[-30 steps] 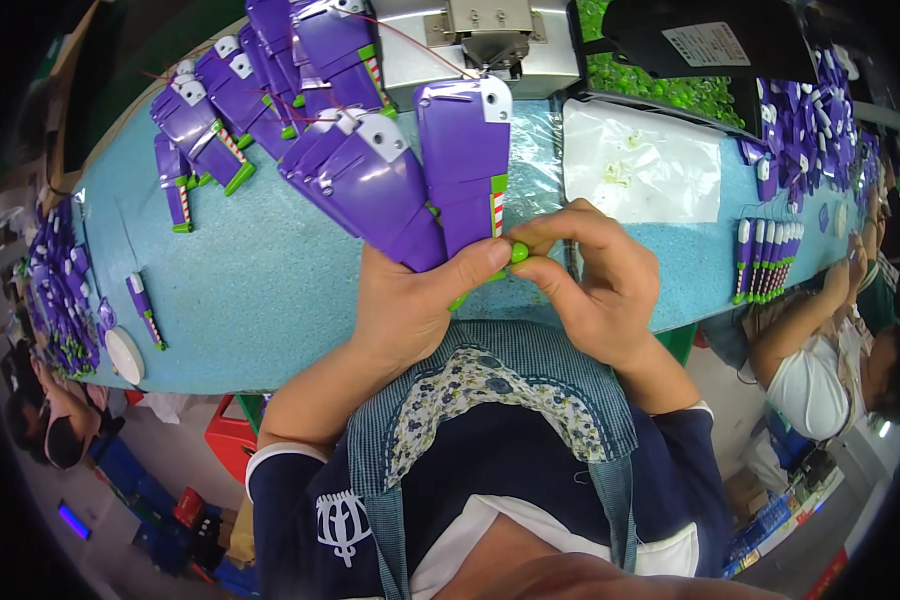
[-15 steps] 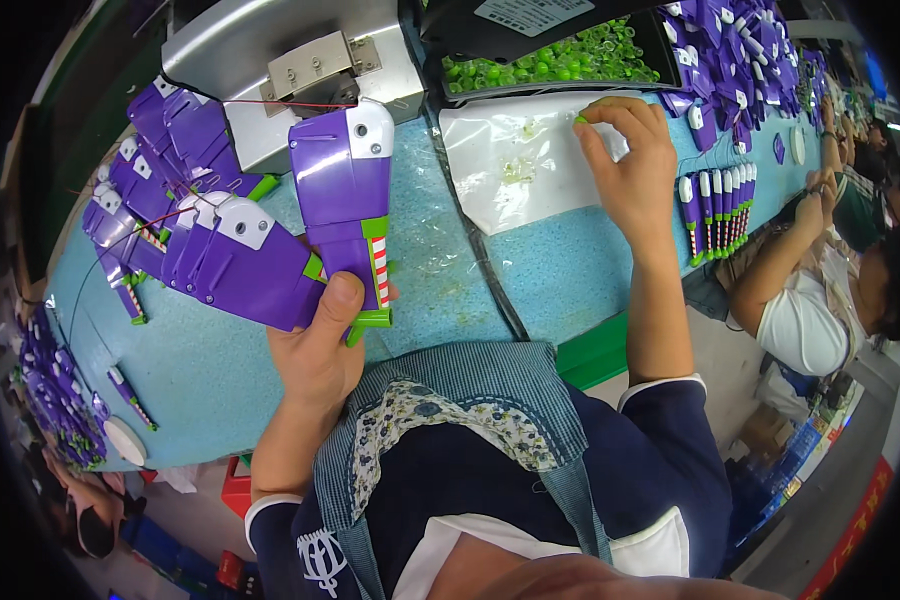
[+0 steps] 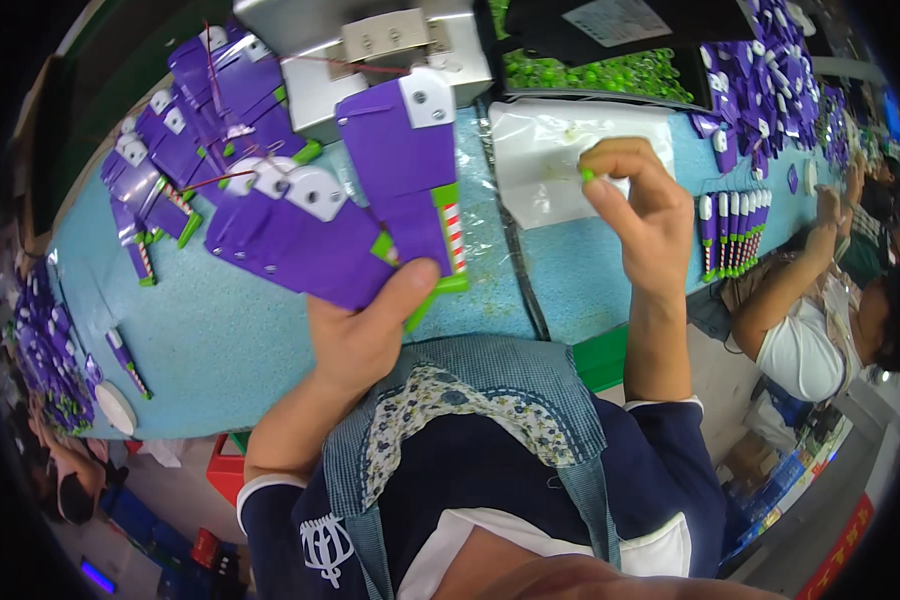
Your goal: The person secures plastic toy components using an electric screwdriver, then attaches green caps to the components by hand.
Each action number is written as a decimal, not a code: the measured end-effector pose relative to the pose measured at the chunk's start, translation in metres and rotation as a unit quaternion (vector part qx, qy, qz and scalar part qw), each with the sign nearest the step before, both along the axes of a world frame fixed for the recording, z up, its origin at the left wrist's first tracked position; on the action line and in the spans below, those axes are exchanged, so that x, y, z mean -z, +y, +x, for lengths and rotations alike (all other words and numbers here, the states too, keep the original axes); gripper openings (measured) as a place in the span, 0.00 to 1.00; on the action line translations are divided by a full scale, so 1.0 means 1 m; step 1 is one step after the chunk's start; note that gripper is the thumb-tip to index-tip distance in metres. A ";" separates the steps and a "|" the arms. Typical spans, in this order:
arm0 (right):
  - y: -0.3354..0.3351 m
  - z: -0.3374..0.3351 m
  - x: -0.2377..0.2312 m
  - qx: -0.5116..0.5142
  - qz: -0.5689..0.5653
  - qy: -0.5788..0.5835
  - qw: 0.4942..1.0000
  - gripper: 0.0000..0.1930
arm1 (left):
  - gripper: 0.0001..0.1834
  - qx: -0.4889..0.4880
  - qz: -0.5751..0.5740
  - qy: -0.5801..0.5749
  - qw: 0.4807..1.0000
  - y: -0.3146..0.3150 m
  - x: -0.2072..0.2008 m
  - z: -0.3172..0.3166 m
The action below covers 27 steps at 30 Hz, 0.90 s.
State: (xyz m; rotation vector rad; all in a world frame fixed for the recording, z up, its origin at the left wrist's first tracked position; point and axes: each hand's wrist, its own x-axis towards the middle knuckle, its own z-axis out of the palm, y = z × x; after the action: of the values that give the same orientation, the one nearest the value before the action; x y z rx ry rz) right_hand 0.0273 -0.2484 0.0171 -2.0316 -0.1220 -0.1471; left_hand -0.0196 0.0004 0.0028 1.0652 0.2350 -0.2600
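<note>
My left hand (image 3: 375, 325) is closed around the lower ends of purple plastic wing pieces, fanned apart. One wing piece (image 3: 395, 150) points up, with a white tip, a green band and a red-and-white striped edge. The other wing piece (image 3: 290, 235) tilts to the left. Thin red wires run from their white tips. Held up over the table, my right hand (image 3: 645, 210) pinches a small green plastic part (image 3: 586, 175) between thumb and forefinger. Behind it lies a white plastic sheet (image 3: 530, 185) on the blue table.
A metal machine (image 3: 385, 40) stands behind the wing pieces. Small green parts (image 3: 600, 75) fill a black tray at the back. More purple pieces (image 3: 150, 170) lie at left, with a row of slim purple pieces (image 3: 735, 225) at right. A co-worker (image 3: 800, 320) sits far right.
My right hand has drawn back from the white sheet, turning to show the small green part more plainly. The wing pieces in my left hand now appear farther right in view.
</note>
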 end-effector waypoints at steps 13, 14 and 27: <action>0.055 -0.028 -0.006 -0.145 0.104 0.040 0.983 0.08 | 0.10 -0.076 0.093 -0.120 0.985 -0.013 -0.001 -0.002; 0.056 -0.029 -0.006 -0.144 0.104 0.040 0.983 0.08 | 0.10 -0.074 0.113 -0.128 0.983 -0.013 -0.001 -0.002; 0.071 -0.030 -0.001 -0.191 0.151 0.035 0.969 0.09 | 0.17 -0.073 -0.055 -0.059 0.994 -0.005 -0.007 -0.010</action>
State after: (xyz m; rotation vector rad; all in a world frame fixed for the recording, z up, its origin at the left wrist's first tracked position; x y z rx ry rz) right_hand -0.0025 -0.1779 0.0186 -1.6730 -0.4172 0.1425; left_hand -0.0299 -0.0051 0.0094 0.9468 0.1895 -0.0781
